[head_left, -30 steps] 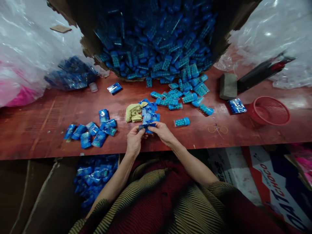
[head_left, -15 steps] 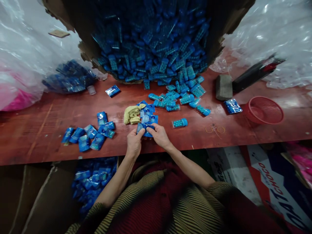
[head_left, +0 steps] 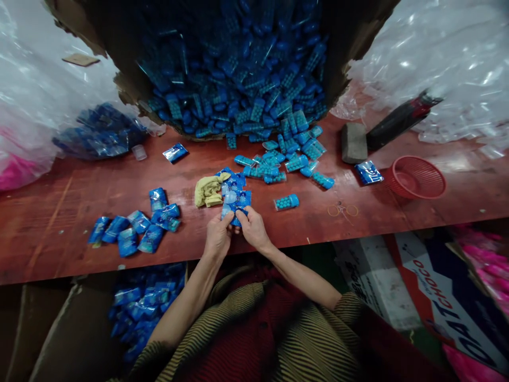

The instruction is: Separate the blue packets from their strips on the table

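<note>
Near the table's front edge, my left hand [head_left: 218, 234] and my right hand [head_left: 254, 229] both pinch a small blue printed packet [head_left: 235, 218], thumbs on top. Its lower part is hidden by my fingers. Just beyond it lie more flat blue packets [head_left: 237, 198], overlapping. A crumpled yellow cloth [head_left: 209, 191] touches them on the left. To the right of my hands a single clear tube of blue balls [head_left: 286, 202] with a blue cap lies on its side. Several filled blue packets [head_left: 151, 238] are spread to the left.
A torn cardboard box [head_left: 119, 85] at the back spills many capped tubes [head_left: 274, 164] onto the red table [head_left: 270, 233]. On the right are a grey block [head_left: 354, 143], a dark wrapped object [head_left: 392, 126], a red basket [head_left: 417, 183] and rubber bands [head_left: 342, 210]. Blue packets [head_left: 147, 307] fill a space below.
My hands have drawn the blue packet slightly towards me, uncovering more of the packets beyond it. The whole view has shifted a little, so things appear further left.
</note>
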The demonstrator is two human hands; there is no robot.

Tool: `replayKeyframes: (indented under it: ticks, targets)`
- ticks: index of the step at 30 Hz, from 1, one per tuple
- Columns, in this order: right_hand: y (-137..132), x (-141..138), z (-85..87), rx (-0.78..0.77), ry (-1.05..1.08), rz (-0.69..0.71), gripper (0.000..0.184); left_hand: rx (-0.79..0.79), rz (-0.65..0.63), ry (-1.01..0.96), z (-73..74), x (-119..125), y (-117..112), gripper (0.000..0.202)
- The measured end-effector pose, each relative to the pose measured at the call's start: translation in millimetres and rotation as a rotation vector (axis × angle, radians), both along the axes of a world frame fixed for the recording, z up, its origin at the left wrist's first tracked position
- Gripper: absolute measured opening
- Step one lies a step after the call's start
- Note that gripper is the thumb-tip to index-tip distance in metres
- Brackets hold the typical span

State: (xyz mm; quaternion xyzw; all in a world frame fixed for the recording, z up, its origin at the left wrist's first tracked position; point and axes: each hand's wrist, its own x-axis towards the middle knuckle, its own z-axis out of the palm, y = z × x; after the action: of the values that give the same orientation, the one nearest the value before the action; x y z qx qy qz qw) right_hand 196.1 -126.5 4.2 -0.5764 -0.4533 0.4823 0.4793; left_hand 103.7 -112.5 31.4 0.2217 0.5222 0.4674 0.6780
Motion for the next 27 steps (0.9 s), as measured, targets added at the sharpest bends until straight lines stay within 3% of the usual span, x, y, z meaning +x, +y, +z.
replayKeyframes:
  ticks: [12,17,27]
  targets:
    - [-3,5,-0.5,0.013,0.020,-0.002,0.031,0.017,-0.016,-0.006,-3.4,4,-2,0.033]
    - [0,11,0.7,-0.040,0.067,0.012,0.022,0.040,-0.048,-0.044,-5.6,-4,-3,0.035]
    - [-7,21,11.4,0.028,-0.003,0.075,0.042,-0.110,-0.141,-0.162,-5.8,-7,-11,0.032]
